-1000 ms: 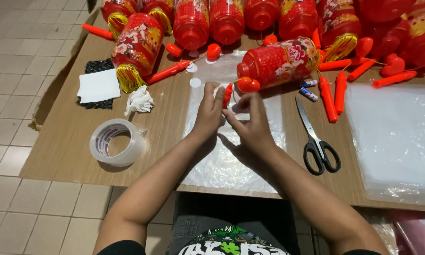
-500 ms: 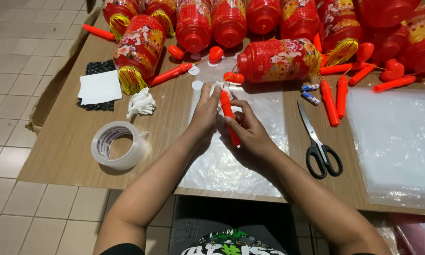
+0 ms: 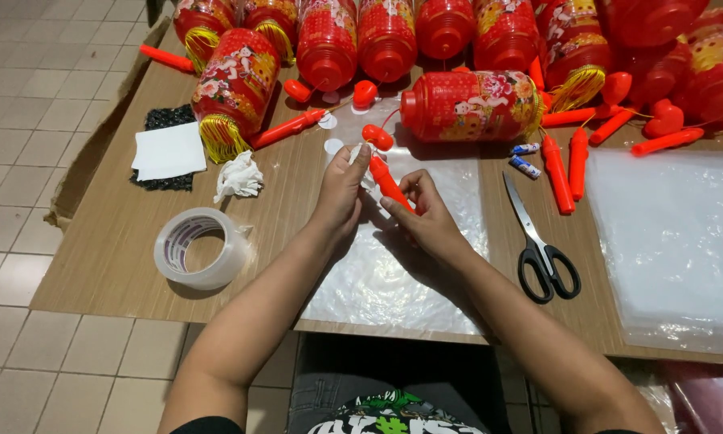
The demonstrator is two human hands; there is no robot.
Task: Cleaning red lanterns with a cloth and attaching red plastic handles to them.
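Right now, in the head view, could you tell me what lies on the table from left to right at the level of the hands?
Roll of clear tape → left hand → red plastic handle held by both hands → right hand → black-handled scissors → stack of clear plastic sheets.

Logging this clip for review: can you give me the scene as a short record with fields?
Setting: wooden table over tiled floor
Left hand: pinching a small white piece at the top of the red stick
Right hand: holding a red plastic stick, tilted
Under hands: clear plastic sheet
Left side: tape roll
Right side: black-handled scissors
Behind: red lantern lying on its side
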